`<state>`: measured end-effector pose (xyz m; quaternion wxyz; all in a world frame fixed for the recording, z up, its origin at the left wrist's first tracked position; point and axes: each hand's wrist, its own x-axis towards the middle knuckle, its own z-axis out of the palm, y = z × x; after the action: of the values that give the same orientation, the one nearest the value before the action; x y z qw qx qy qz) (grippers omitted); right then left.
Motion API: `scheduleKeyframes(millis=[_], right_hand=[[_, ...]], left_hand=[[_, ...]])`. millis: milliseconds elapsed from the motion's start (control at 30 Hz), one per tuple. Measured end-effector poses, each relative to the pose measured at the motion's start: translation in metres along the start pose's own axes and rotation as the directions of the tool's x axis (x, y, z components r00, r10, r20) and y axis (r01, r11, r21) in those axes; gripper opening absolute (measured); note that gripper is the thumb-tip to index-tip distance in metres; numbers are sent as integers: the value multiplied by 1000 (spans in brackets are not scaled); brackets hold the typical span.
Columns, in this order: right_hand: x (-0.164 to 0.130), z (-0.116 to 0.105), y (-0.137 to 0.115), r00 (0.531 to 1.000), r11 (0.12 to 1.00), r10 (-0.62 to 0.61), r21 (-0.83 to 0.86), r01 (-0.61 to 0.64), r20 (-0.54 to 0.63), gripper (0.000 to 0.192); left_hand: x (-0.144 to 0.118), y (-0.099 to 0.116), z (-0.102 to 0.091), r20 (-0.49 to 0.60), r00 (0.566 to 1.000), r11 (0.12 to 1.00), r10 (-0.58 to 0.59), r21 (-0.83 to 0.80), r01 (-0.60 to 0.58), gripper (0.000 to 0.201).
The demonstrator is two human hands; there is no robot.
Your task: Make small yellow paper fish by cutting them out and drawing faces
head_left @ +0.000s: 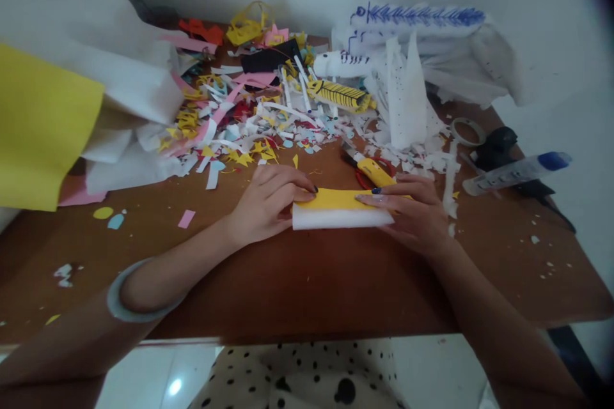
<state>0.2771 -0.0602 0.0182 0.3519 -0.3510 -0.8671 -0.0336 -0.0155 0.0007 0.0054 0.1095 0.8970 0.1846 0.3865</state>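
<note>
A folded strip of paper (336, 209), yellow on top and white along its near side, lies flat on the brown table (297, 281). My left hand (268, 201) presses its left end with the fingertips. At the right end my right hand (412, 211) rests with its fingers laid flat over the strip. Both hands touch the paper and hold it down against the table.
A yellow utility knife (371, 169) and red-handled scissors lie just behind the strip. Paper scraps (249, 121) and white paper models (407, 70) crowd the far side. A tape roll (467, 131), glue tube (518, 172) and black tool sit right. Yellow and white sheets (71, 115) pile left.
</note>
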Motion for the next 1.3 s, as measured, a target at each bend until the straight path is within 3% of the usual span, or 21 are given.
scheduleKeyframes(millis=[100, 200, 267, 333, 533, 733, 833, 933, 1133, 1300], right_hand=[[0, 5, -1, 988, 990, 138, 25, -140, 75, 39], [-3, 11, -3, 944, 937, 320, 124, -327, 74, 48], [-5, 15, -4, 904, 875, 411, 226, -427, 116, 53], [-6, 16, -3, 881, 840, 444, 265, -474, 165, 55], [-5, 10, 6, 925, 943, 318, 32, -331, 207, 36], [-2, 8, 9, 885, 922, 360, 30, -386, 295, 33], [-4, 1, 17, 853, 859, 489, 67, -507, 183, 34], [-9, -4, 29, 795, 798, 602, -57, -599, 75, 29], [-9, 8, 29, 778, 786, 598, -333, -521, 191, 38], [-11, 10, 27, 756, 770, 622, -331, -545, 203, 34]], left_hand=[[-1, 4, 10, 46, 968, 943, -245, -219, 249, 29], [0, 9, 19, 151, 822, 661, -549, -523, 538, 30], [1, 11, 22, 201, 742, 522, -639, -596, 611, 30], [2, 11, 21, 222, 709, 482, -670, -596, 642, 30], [2, 6, 16, 295, 737, 590, -608, -453, 668, 44], [3, 5, 18, 362, 725, 650, -586, -325, 687, 30], [2, 2, 17, 324, 719, 667, -615, -272, 694, 23], [0, -3, 16, 293, 724, 681, -625, -250, 689, 21], [-1, -7, 19, 260, 738, 700, -623, -238, 674, 20], [0, -7, 16, 210, 722, 693, -659, -202, 692, 23]])
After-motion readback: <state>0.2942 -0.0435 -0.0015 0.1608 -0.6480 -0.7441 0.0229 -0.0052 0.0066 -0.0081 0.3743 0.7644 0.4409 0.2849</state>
